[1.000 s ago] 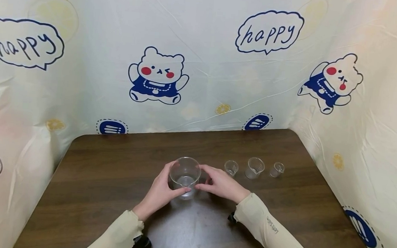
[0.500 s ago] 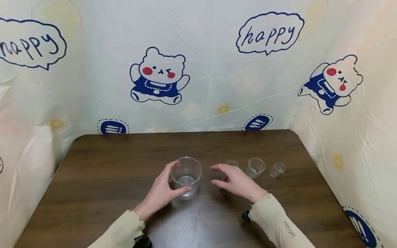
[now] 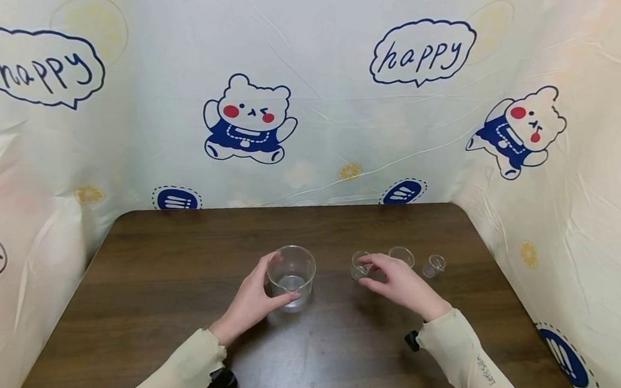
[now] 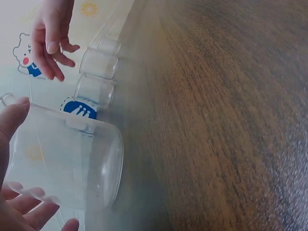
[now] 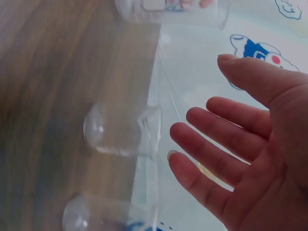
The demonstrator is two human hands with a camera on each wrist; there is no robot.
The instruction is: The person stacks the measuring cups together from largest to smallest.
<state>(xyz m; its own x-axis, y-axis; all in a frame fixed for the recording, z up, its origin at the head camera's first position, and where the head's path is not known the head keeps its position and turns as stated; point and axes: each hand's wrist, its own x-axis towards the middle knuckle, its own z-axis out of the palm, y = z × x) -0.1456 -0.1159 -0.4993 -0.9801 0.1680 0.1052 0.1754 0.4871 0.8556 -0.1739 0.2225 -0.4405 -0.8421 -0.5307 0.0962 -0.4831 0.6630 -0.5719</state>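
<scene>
My left hand point(image 3: 251, 301) grips the side of a large clear glass beaker point(image 3: 291, 268) standing upright on the table. In the left wrist view its thumb lies near the beaker's rim and the other fingers reach round the far side. Over a small beaker point(image 3: 356, 270), my right hand point(image 3: 404, 285) hovers with fingers spread. The right wrist view shows those fingers point(image 5: 211, 149) loosely extended, apart from the small beaker's glass. A medium beaker point(image 3: 402, 252) is partly hidden behind the right hand. The smallest beaker point(image 3: 434, 267) stands rightmost in the row.
All the beakers stand on a dark wooden table point(image 3: 175, 269) with rounded far corners. Pale printed curtains point(image 3: 322, 98) with bears and lemon slices enclose it at the back and sides.
My right hand has left the large beaker and moved right to the small beaker, now partly covering the medium one. The left hand and large beaker have stayed in place.
</scene>
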